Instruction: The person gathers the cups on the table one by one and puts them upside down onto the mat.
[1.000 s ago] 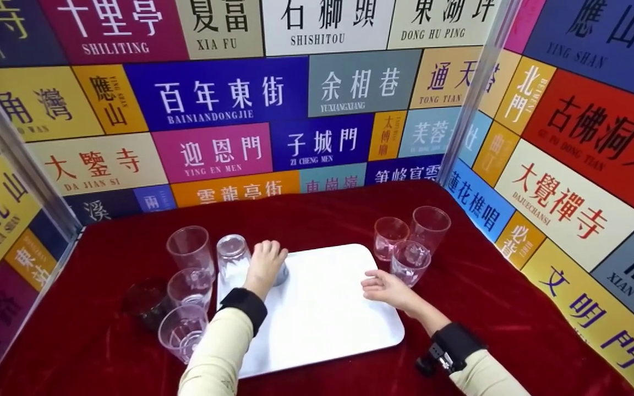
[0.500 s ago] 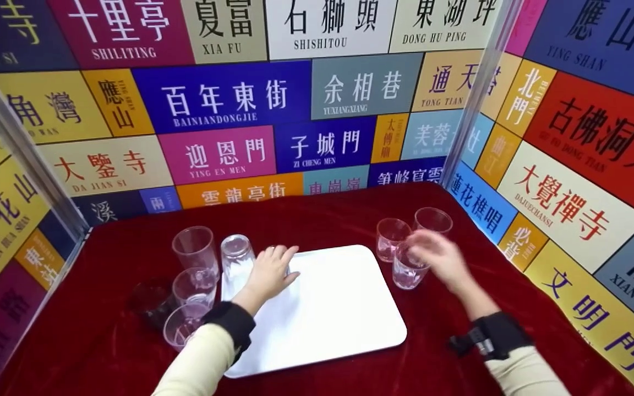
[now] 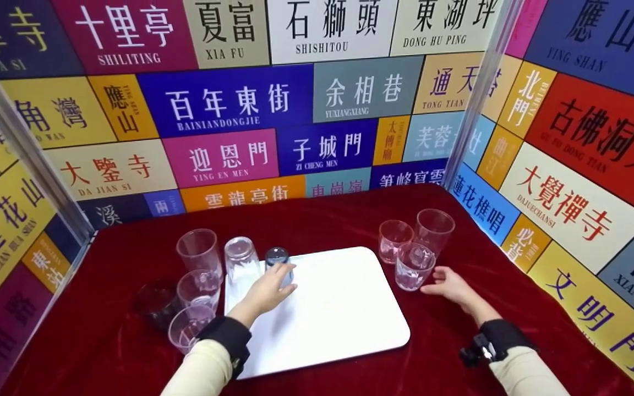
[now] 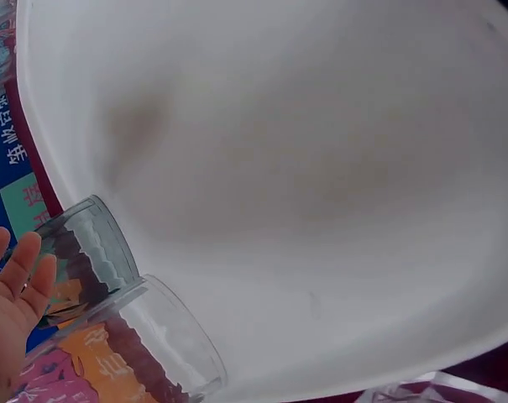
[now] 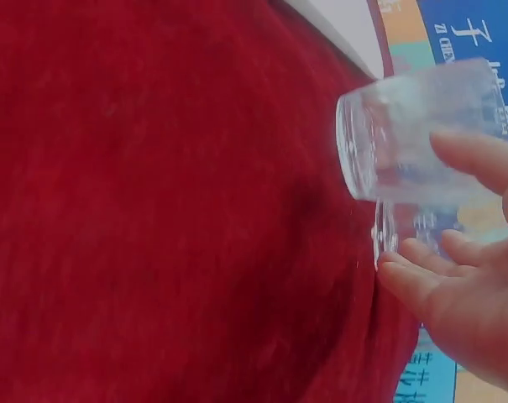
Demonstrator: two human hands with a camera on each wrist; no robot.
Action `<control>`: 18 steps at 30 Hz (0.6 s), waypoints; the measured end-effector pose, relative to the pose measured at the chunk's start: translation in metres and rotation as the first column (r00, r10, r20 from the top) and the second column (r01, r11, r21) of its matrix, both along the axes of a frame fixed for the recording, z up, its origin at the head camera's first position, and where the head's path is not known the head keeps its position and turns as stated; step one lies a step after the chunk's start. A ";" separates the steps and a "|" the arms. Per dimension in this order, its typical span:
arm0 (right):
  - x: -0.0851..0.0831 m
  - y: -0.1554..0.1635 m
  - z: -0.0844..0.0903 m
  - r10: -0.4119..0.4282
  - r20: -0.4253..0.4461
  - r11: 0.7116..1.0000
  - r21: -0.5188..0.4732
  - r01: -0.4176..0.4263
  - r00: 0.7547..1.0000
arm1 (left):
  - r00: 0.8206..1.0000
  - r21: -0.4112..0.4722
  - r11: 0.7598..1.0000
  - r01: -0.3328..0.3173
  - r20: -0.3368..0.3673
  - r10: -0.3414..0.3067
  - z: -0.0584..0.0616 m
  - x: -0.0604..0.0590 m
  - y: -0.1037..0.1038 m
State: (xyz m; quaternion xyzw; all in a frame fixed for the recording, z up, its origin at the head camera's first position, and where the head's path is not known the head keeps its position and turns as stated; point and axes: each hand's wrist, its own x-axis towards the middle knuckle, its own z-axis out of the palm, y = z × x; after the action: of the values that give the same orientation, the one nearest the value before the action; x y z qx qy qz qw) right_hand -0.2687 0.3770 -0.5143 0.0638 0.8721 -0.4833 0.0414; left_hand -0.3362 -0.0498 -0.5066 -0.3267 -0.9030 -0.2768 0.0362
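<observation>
- Walls (image 3: 223, 99) of coloured, lettered panels ring the surface (image 3: 339, 225), which is draped in red.
- The white tray (image 3: 339, 308) lies on the surface.
- The left hand (image 3: 267, 291) is over the tray beside the grey glass, fingers extended, gripping nothing; whether it touches is unclear.
- The right hand (image 3: 454, 286) is beside the clear glass, thumb and fingers apart, not gripping; contact is unclear.
- Tall glasses: one (image 3: 198, 250) left of the tray, another (image 3: 435, 228) behind the clear glass.
- The upturned glass (image 3: 242, 258) stands on the tray's far left corner.
- The dark bowl (image 3: 156, 305) and two short glasses (image 3: 191, 327) sit left of the tray.
- The clear glass (image 3: 415, 267) and pink glass (image 3: 395, 242) stand right of it.
- The grey glass (image 3: 277, 256), rim down on the tray, is next to the upturned one.
</observation>
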 end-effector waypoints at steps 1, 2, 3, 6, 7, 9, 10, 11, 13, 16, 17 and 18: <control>-0.003 -0.002 -0.001 0.022 -0.005 1.000 -0.001 -0.022 1.000 | 1.000 0.002 1.000 0.000 0.008 0.000 -0.001 0.001 -0.001; -0.006 -0.003 -0.001 0.047 -0.016 0.999 -0.005 -0.047 0.999 | 1.000 0.005 1.000 0.000 0.013 0.000 -0.001 0.002 -0.001; -0.009 -0.004 -0.001 0.066 -0.030 0.998 -0.006 -0.066 0.997 | 1.000 0.006 1.000 0.000 0.016 0.000 -0.001 0.003 -0.002; -0.015 -0.007 -0.002 0.125 -0.066 0.992 -0.013 -0.127 0.990 | 1.000 -0.004 1.000 0.003 0.018 -0.003 -0.002 0.004 -0.004; -0.017 -0.007 -0.002 0.139 -0.077 0.990 -0.008 -0.140 0.987 | 1.000 -0.011 1.000 0.004 0.017 -0.004 -0.002 0.005 -0.005; -0.018 -0.009 0.000 0.138 -0.094 0.990 -0.011 -0.139 0.986 | 1.000 -0.026 1.000 0.006 0.017 -0.006 -0.002 0.005 -0.006; -0.017 -0.011 0.001 0.137 -0.100 0.990 -0.019 -0.140 0.985 | 1.000 -0.033 0.999 0.006 0.019 -0.005 -0.002 0.006 -0.007; -0.017 -0.013 0.003 0.140 -0.107 0.989 -0.023 -0.143 0.984 | 1.000 -0.040 0.999 0.007 0.016 -0.007 -0.002 0.006 -0.008; -0.016 -0.018 0.006 0.131 -0.119 0.990 -0.027 -0.135 0.984 | 1.000 -0.045 0.999 0.010 0.011 -0.009 -0.001 0.007 -0.008; -0.018 -0.023 0.008 0.111 -0.133 0.992 -0.042 -0.118 0.985 | 1.000 -0.044 0.999 0.014 0.006 -0.014 0.000 0.007 -0.009; -0.019 -0.023 0.007 0.107 -0.136 0.993 -0.038 -0.114 0.985 | 1.000 -0.043 0.999 0.016 0.003 -0.016 0.000 0.007 -0.009; -0.021 -0.022 0.006 0.101 -0.138 0.994 -0.033 -0.106 0.985 | 1.000 -0.041 0.999 0.015 0.003 -0.014 0.001 0.007 -0.009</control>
State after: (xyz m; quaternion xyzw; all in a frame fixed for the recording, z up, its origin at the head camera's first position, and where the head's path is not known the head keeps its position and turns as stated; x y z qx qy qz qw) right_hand -0.2896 0.3545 -0.5086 -0.0155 0.8652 -0.5012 0.0082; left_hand -0.3293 -0.0589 -0.5059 -0.3335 -0.9061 -0.2588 0.0262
